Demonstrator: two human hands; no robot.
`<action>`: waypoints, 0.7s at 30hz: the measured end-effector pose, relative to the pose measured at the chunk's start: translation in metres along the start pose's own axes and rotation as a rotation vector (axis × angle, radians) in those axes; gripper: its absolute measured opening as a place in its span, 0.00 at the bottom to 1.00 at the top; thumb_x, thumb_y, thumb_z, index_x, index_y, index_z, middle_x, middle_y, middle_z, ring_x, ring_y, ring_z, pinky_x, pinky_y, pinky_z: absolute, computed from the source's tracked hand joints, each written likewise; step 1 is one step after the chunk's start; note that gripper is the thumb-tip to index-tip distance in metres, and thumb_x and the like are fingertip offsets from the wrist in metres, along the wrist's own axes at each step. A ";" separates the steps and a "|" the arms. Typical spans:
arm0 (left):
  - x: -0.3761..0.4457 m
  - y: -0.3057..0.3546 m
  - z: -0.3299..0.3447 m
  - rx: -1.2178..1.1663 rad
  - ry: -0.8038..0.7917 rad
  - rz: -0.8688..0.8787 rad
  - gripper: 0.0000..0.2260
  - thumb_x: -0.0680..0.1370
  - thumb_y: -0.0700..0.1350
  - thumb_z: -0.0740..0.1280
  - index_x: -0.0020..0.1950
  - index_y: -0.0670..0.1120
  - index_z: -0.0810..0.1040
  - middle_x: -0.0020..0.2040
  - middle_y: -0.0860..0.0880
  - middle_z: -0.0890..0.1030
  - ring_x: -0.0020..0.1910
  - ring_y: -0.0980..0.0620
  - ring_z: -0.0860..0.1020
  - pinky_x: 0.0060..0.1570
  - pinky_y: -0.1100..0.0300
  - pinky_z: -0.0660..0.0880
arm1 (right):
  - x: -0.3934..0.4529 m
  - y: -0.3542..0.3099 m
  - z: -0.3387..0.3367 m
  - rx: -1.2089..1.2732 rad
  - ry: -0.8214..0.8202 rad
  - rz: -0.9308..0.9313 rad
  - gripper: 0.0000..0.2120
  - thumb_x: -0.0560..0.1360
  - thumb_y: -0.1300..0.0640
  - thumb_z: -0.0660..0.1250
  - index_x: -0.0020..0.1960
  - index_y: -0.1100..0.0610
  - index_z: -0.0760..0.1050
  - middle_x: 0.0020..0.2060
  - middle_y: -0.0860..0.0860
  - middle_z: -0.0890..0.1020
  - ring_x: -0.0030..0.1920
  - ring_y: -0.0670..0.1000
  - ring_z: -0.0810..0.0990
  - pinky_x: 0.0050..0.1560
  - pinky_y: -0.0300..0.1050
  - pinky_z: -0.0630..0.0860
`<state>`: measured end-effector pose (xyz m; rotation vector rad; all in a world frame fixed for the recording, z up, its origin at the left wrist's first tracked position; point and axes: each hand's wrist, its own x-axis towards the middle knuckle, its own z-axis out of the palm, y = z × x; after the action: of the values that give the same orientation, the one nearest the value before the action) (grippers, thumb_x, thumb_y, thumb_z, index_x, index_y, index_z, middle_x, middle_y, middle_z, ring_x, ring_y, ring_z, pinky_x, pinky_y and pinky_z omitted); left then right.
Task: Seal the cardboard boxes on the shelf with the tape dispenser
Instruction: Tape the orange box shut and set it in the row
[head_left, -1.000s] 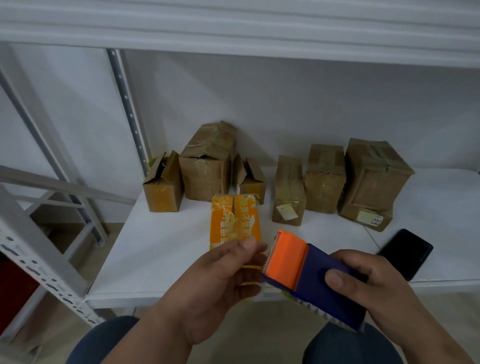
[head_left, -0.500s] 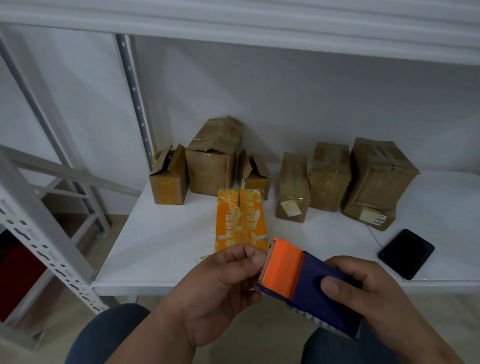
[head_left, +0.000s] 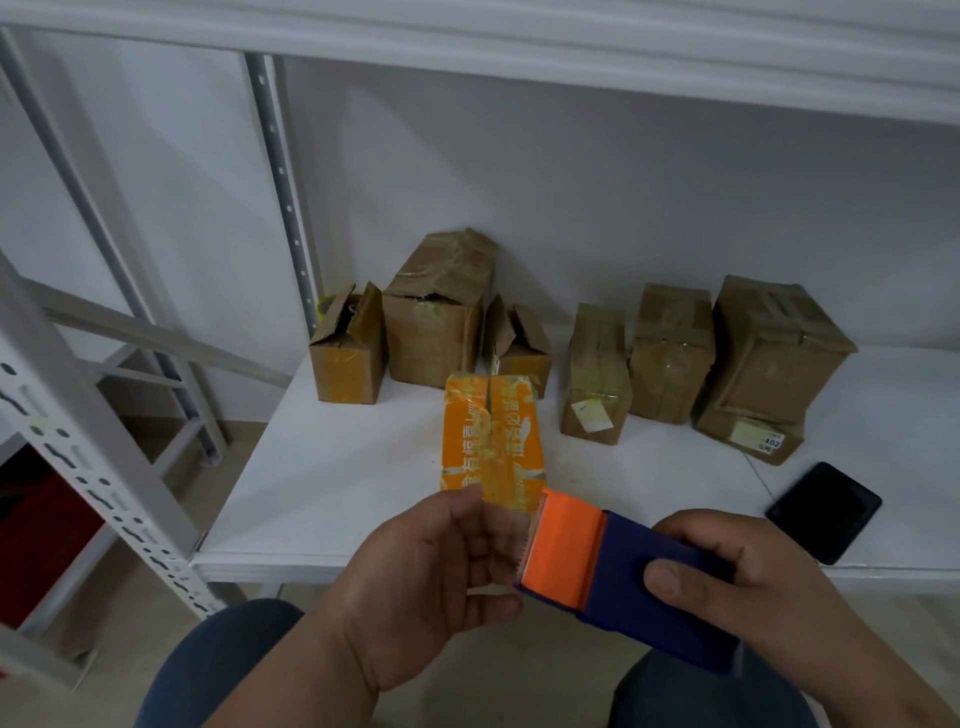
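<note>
We note the right hand (head_left: 727, 582) gripping the blue-and-orange tape dispenser (head_left: 623, 577) in front of the shelf (head_left: 322, 478). The left hand (head_left: 431, 577) pinches clear tape at its orange end. The orange-taped box (head_left: 491, 441) lies just beyond, brown cardboard boxes (head_left: 670, 353) behind.

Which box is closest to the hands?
The orange box is closest. It lies flat at the front of the shelf, just behind the left hand. All the brown boxes stand farther back, near the wall.
</note>
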<state>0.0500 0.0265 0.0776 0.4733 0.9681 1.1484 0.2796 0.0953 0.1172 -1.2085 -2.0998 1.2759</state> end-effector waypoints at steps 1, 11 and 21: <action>0.000 -0.001 0.000 0.071 0.043 0.030 0.14 0.72 0.54 0.66 0.37 0.46 0.84 0.40 0.44 0.80 0.40 0.48 0.77 0.44 0.52 0.74 | 0.000 0.000 0.000 -0.025 -0.009 0.002 0.31 0.53 0.21 0.66 0.39 0.45 0.81 0.34 0.53 0.83 0.32 0.48 0.81 0.32 0.35 0.72; -0.001 -0.012 -0.002 0.490 0.396 0.215 0.12 0.78 0.38 0.67 0.35 0.44 0.84 0.37 0.39 0.83 0.35 0.47 0.79 0.41 0.53 0.78 | 0.007 0.003 0.014 -0.189 -0.130 0.012 0.31 0.53 0.19 0.64 0.45 0.38 0.78 0.40 0.47 0.84 0.36 0.46 0.82 0.34 0.35 0.73; -0.013 0.000 -0.007 0.457 0.458 0.283 0.12 0.77 0.39 0.68 0.34 0.46 0.84 0.34 0.46 0.83 0.31 0.52 0.79 0.35 0.61 0.76 | 0.017 -0.010 0.003 -0.189 -0.211 -0.072 0.25 0.58 0.26 0.70 0.45 0.43 0.80 0.39 0.51 0.84 0.34 0.47 0.81 0.33 0.39 0.74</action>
<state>0.0430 0.0137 0.0788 0.7484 1.6187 1.3204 0.2640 0.1057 0.1229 -1.1019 -2.4393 1.2430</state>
